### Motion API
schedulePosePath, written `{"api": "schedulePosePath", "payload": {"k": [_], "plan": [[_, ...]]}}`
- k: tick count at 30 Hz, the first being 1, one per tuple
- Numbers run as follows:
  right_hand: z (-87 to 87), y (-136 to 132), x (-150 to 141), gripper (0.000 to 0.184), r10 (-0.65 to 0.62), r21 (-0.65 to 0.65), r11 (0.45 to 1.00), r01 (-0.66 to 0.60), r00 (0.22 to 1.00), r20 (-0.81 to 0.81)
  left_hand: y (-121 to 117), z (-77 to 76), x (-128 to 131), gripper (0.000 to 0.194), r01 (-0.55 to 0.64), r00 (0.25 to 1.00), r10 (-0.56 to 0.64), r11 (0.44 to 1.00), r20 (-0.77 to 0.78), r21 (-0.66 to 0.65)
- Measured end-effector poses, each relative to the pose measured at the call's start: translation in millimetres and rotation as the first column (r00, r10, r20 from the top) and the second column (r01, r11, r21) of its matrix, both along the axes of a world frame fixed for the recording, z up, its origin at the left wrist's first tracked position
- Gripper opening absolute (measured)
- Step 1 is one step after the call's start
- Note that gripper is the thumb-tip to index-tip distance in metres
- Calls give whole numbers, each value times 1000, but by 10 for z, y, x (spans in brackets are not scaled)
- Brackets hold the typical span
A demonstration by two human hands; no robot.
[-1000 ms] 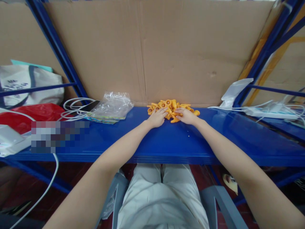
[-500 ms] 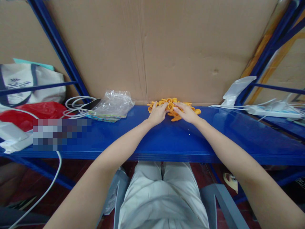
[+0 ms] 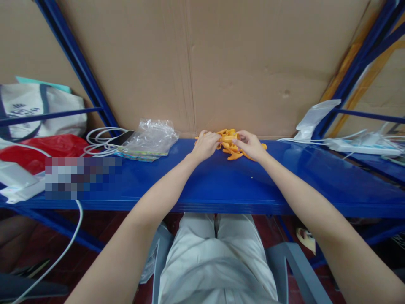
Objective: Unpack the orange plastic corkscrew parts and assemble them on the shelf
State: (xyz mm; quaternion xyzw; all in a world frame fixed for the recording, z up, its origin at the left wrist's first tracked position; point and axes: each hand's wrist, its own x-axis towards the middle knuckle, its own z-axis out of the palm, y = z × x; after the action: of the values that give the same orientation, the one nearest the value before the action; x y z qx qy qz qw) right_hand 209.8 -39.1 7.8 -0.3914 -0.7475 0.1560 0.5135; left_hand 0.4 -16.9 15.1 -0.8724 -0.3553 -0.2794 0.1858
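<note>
A small heap of orange plastic pieces lies at the back of the blue shelf, against a cardboard wall. My left hand and my right hand are both raised a little over the heap with fingers curled. Between them they pinch one orange piece, the left hand at its left end and the right hand at its right end. Parts of the heap are hidden behind both hands.
A crumpled clear plastic bag lies left of the heap, beside coiled white cables and a dark phone. A red bag and white tote sit far left. A power strip with cables lies right.
Both hands went from resting flat on the heap to lifting one orange piece out of it and holding it between their fingertips.
</note>
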Motion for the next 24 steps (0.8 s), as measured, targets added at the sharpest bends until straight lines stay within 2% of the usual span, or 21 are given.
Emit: {"api": "schedulePosePath", "payload": {"k": [4, 8, 12, 18, 24], "plan": [[63, -46, 10, 42, 90, -101, 990, -97, 993, -71, -60, 58, -47, 29, 14, 999, -15, 1000, 44, 28], [86, -84, 4, 54, 106, -106, 988, -115, 991, -81, -106, 72, -65, 32, -3, 999, 3, 1000, 49, 17], [39, -34, 7, 62, 103, -125, 986, -115, 990, -100, -107, 69, -74, 36, -55, 998, 55, 999, 21, -2], [-44, 73, 69, 55, 134, -157, 977, -146, 988, -82, -112, 70, -89, 37, -99, 993, 98, 995, -58, -11], [-64, 87, 105, 52, 91, -221, 970, -100, 995, -51, -144, 79, -78, 38, -96, 991, 96, 995, -94, 10]]}}
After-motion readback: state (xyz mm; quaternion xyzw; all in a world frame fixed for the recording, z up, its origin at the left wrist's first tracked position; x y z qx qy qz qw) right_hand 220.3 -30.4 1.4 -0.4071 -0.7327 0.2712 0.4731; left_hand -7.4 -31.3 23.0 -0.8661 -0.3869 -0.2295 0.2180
